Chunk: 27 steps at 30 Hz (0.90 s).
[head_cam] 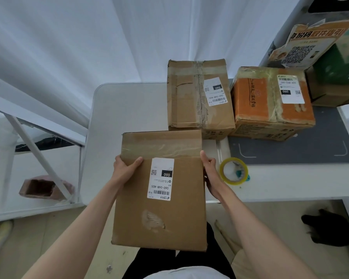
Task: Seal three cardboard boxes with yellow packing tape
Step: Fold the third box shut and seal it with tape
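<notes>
1. Now the person holds a plain brown cardboard box [159, 190] with both hands, at the near edge of the white table [127, 109]; its near part reaches out past the table edge, above the person's legs.
2. The left hand [125, 168] grips the left edge of this box, with the thumb laid on the top face and the other fingers hidden under the side.
3. The right hand [210, 174] grips the right edge in the same way; its thumb points to the far side along the edge.
4. On top of the held box there is a white shipping label [161, 178], and a band of clear, shiny tape crosses the far part of the top.
5. A roll of yellow packing tape [233, 171] lies flat on the table just to the right of the right hand, near it but not touching.
6. Farther on the table stands a second brown cardboard box with worn tape and a white label [199, 97].
7. Right of it, touching or almost touching, stands an orange printed cardboard box [270, 101], partly on a dark grey mat [300, 150].
8. White curtains [69, 47] hang behind the table.
</notes>
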### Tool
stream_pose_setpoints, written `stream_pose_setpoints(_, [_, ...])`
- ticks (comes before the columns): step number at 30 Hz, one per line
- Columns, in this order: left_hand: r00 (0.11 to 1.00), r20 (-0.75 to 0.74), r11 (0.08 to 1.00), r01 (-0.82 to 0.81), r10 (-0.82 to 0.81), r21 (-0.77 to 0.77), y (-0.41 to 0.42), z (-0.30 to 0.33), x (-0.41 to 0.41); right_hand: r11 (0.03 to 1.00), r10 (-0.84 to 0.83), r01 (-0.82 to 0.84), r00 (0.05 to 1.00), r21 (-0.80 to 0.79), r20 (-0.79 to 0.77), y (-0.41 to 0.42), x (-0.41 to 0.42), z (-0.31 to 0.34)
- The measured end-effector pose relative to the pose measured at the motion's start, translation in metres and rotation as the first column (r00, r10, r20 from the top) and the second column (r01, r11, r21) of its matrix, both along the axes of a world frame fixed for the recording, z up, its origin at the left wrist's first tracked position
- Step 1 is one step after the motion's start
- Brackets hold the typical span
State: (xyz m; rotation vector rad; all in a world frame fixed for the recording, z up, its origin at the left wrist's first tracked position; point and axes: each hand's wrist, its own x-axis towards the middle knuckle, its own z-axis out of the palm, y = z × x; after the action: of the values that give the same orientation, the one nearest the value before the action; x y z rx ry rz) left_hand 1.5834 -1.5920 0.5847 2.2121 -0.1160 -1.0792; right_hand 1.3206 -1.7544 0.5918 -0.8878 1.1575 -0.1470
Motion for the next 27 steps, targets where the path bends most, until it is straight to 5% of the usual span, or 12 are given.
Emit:
stream_pose_setpoints(4, [1.000,0.008,1.000,-0.014,0.014,-0.009,0.000,0.011,-0.003,0.982,0.174,-0.171,0.984,-0.076,0.036,0.005,-0.007,0.014])
stream_pose_setpoints(6, [0.965,0.250,0.996,0.058,-0.074,0.071,-0.014,0.021,-0.019,0.980,0.183,-0.178,0.982,-0.094,0.046,0.005,-0.003,0.019])
stream_pose_setpoints(10, [0.671,0.690,0.916,0.400,-0.270,-0.031,-0.085,0.053,-0.083,0.966,0.218,-0.206,0.974,-0.157,0.064,0.006,0.011,0.029])
stream_pose_setpoints(16, [0.486,0.767,0.802,0.594,-0.419,0.062,-0.140,0.038,-0.088,0.981,0.122,-0.112,0.991,-0.158,0.059,0.005,0.006,0.034])
stream_pose_setpoints(21, [0.511,0.767,0.860,0.499,-0.389,0.103,-0.126,0.010,-0.042,0.992,0.049,-0.042,0.997,-0.116,0.061,0.011,0.002,0.025])
stream_pose_setpoints(27, [0.648,0.659,0.924,0.278,-0.382,0.262,-0.075,-0.018,0.031,0.995,0.038,-0.033,0.998,-0.095,0.058,0.011,-0.004,0.017])
